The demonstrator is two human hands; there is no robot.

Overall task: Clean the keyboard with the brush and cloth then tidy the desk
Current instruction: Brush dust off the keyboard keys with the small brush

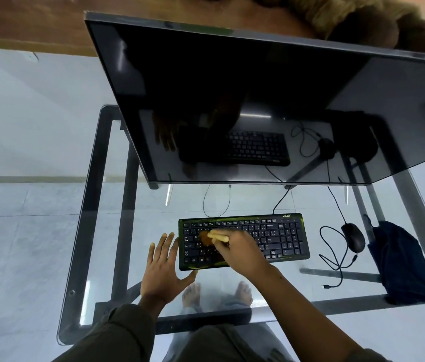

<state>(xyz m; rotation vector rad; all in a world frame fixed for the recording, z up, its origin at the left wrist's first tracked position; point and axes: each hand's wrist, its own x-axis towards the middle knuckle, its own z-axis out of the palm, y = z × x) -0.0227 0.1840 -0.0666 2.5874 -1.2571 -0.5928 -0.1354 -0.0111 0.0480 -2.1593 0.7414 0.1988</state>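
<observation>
Keyboard (281, 237), a black Acer model with a green sheen along its edges, lay on the glass desk (151, 212) in front of the dark monitor (232, 100), roughly centred and parallel to the near edge, its cable running from the back edge toward the screen. The right hand (244, 252) reached over the middle of the keys with its fingers curled round the pale wooden handle of a small brush (219, 236), whose brown bristles were pressed down on the left part of the key field. The left hand (163, 267) lay flat on the glass just beside the keyboard's left end, fingers straight and spread, grasping nothing; its thumb touched the near left corner of the keyboard's frame. To the right of the keyboard, apart from it, sat a black wired mouse (353, 240), its cable (331, 259) coiling in loose loops across the glass, with the plug end lying free near the front. Farther right, at the desk's edge, a dark blue cloth (402, 262) lay bunched in a heap, touched by neither hand. The switched-off screen mirrored the keyboard, the mouse and the hands. Through the glass top the person's bare feet (191, 293) showed on the pale tiled floor, along with the desk's dark metal frame.
</observation>
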